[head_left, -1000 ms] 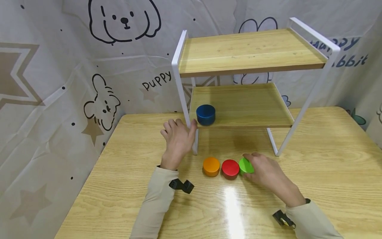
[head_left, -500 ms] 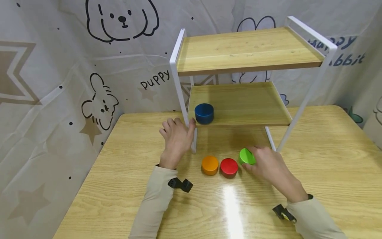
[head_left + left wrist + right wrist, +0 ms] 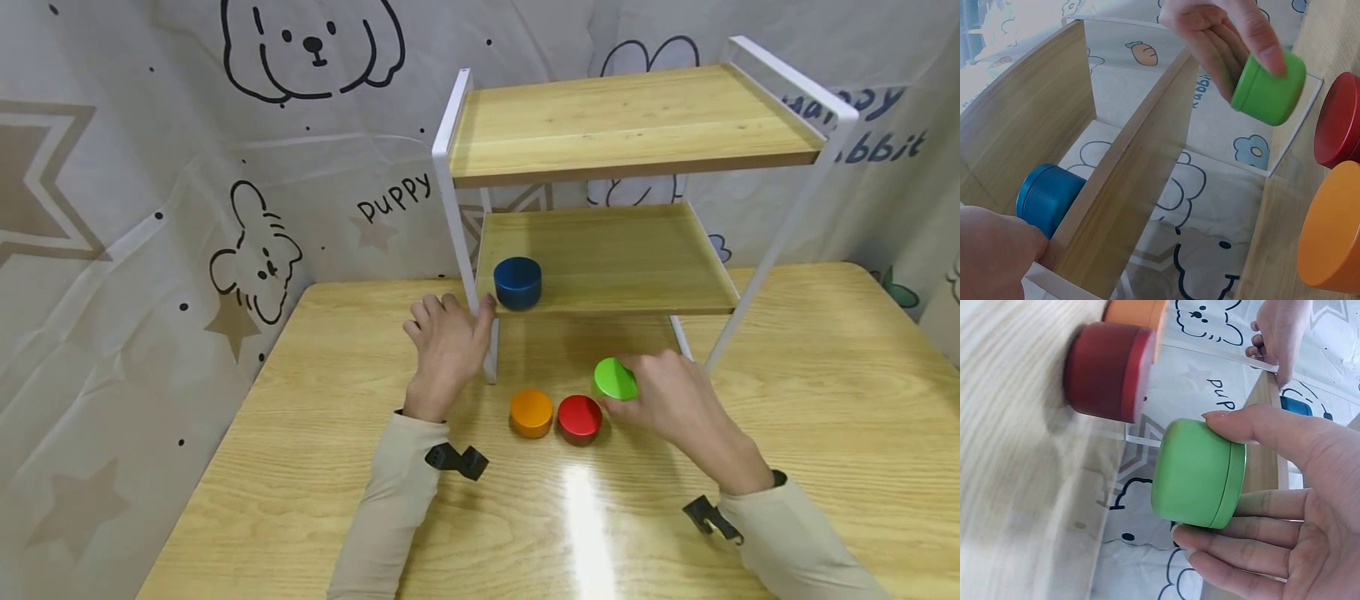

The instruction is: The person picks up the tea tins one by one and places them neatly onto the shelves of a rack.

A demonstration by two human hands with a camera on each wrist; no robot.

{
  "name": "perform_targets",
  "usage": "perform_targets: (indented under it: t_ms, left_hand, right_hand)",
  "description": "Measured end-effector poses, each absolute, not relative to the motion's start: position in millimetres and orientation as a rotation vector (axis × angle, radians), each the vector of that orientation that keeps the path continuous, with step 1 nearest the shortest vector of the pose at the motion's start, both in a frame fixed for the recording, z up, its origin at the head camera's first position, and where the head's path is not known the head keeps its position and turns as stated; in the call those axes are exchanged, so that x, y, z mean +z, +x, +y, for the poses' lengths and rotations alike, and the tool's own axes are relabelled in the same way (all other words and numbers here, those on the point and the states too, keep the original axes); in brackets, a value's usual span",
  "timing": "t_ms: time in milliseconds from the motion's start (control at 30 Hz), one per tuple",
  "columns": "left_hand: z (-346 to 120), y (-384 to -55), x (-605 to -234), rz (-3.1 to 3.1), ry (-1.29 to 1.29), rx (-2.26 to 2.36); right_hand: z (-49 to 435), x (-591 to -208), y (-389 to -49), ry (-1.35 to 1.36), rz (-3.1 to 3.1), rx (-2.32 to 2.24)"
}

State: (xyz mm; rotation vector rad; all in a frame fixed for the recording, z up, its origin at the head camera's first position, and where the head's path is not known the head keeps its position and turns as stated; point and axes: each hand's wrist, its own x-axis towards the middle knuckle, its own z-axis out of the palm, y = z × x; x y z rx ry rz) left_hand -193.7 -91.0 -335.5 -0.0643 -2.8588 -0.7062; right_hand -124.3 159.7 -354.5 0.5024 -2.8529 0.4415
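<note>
My right hand (image 3: 671, 396) pinches a round lidded green tin (image 3: 615, 379) between thumb and fingers, above the table in front of the rack's lower opening. In the right wrist view the green tin (image 3: 1194, 475) hangs apart from the tabletop. My left hand (image 3: 447, 350) holds the front left post of a two-tier shelf rack (image 3: 600, 172), its thumb by the middle board's front corner. Beside that thumb a blue tin (image 3: 517, 285) stands on the middle board (image 3: 622, 258). A red tin (image 3: 579, 421) and an orange tin (image 3: 532, 414) sit side by side on the table.
The wooden table (image 3: 300, 500) runs under everything. White posts carry the rack's upper board (image 3: 637, 125) over the middle one. A printed cloth (image 3: 360, 75) hangs close behind and to the left.
My right hand has lifted the green tin from beside the red tin and carried it toward the rack. The left hand stays at the post; the other tins have not moved.
</note>
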Motion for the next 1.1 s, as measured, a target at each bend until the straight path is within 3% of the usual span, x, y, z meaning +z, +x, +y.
perform_targets:
  t_ms: [1100]
  left_hand:
    - [-90,-195,-336,-2.881,-0.052,-0.678]
  right_hand:
    - [144,-310,-134,0.663,-2.744,0.401]
